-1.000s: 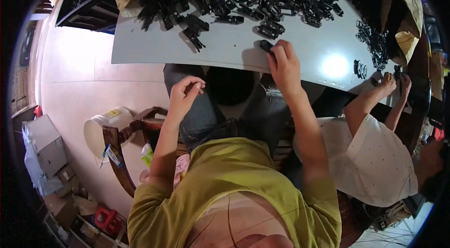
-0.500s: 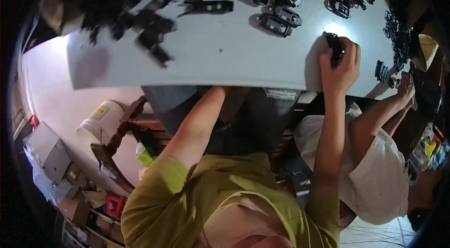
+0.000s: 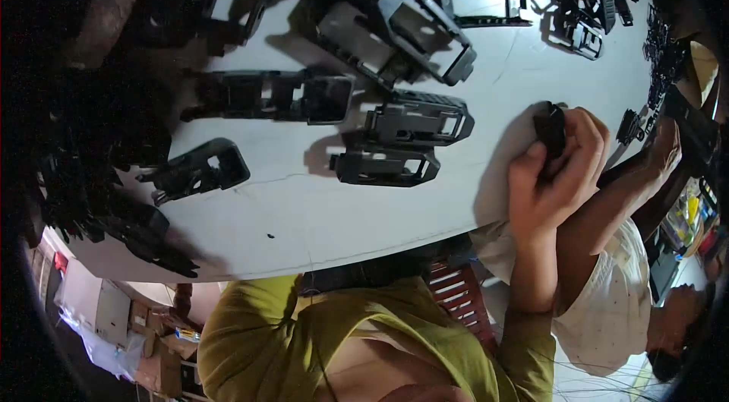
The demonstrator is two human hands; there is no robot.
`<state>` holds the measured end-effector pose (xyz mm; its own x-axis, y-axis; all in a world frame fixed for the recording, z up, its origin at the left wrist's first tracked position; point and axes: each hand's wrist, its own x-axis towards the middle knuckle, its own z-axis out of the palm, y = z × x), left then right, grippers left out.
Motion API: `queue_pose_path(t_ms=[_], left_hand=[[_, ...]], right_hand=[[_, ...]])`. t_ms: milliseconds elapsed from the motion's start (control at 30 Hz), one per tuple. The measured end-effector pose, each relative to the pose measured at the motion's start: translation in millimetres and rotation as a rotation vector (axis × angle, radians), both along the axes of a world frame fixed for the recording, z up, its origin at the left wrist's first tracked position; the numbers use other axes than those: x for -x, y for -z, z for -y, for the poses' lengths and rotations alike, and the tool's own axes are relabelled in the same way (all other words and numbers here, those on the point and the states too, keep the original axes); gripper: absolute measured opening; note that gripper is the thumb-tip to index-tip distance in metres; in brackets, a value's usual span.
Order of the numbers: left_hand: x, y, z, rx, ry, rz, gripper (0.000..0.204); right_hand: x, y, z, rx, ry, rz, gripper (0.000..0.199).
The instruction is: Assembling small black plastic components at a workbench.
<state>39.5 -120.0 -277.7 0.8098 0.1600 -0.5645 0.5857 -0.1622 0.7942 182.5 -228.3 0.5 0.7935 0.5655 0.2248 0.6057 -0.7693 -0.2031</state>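
My right hand (image 3: 562, 174) is above the right part of the white table (image 3: 304, 212), its thumb and fingers closed round a small black plastic part (image 3: 548, 129). Most of that part lies in the shadow of my fingers, so its exact kind cannot be made out. Left of it, two black plastic frame-like housings with cut-outs (image 3: 391, 165) lie side by side. Another black housing (image 3: 201, 169) rests alone farther left. My left hand is out of sight; only the sleeve on that side shows by the table's front edge.
More black housings (image 3: 425, 34) are heaped across the far side. A dark pile of parts (image 3: 99, 174) covers the left end, and small black pieces (image 3: 659, 53) line the right edge. At my right sits another person, with a forearm (image 3: 645, 174) at the table.
The view has moved closer over the table, so the parts appear larger and lower. My right hand still holds the black part. My left forearm, visible before, has gone out of sight.
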Motion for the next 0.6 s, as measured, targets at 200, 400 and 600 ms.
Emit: queue_pose_path(t_ms=[200,400,600], left_hand=[[6,4,-3,0.071,-0.032,0.005,0.033],[22,-12,-14,0.105,-0.07,0.009,0.034],[41,-47,-36,0.093,-0.102,0.035,0.036]], right_hand=[[5,-3,-2,-0.001,0.04,-0.066,0.036],[5,-1,-7,-0.107,0.063,-0.045,0.035],[4,-3,-8,-0.087,0.137,-0.052,0.034]])
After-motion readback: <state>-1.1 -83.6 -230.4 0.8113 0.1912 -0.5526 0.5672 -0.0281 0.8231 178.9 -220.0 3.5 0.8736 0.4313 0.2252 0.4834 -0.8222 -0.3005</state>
